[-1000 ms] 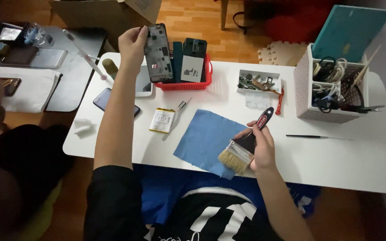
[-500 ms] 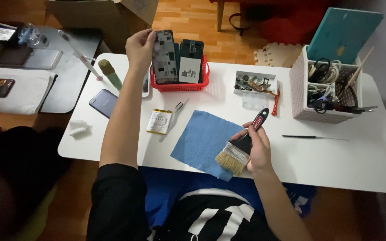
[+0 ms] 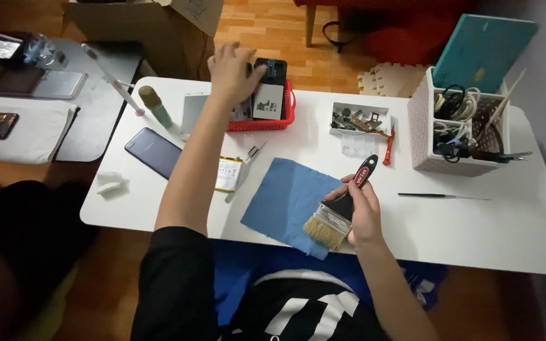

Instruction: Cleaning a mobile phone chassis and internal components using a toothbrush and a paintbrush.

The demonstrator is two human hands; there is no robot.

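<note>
Paintbrush [image 3: 339,215], light and stiff-handled with soft bristles, sits lower centre clamped at its ferrule by right hand [image 3: 361,211]; left hand [image 3: 232,72] closes on phone [image 3: 268,88] in red basket [image 3: 273,121], likely fragile.

the left hand [image 3: 232,72] is motion-blurred over the red plastic basket [image 3: 266,120], so its grip cannot be told, and it hides part of the opened phones [image 3: 268,88] there. the small parts in the white tray [image 3: 358,119] are too small to tell apart. the grey side bench [image 3: 96,76] is cut off at the left edge.
</note>
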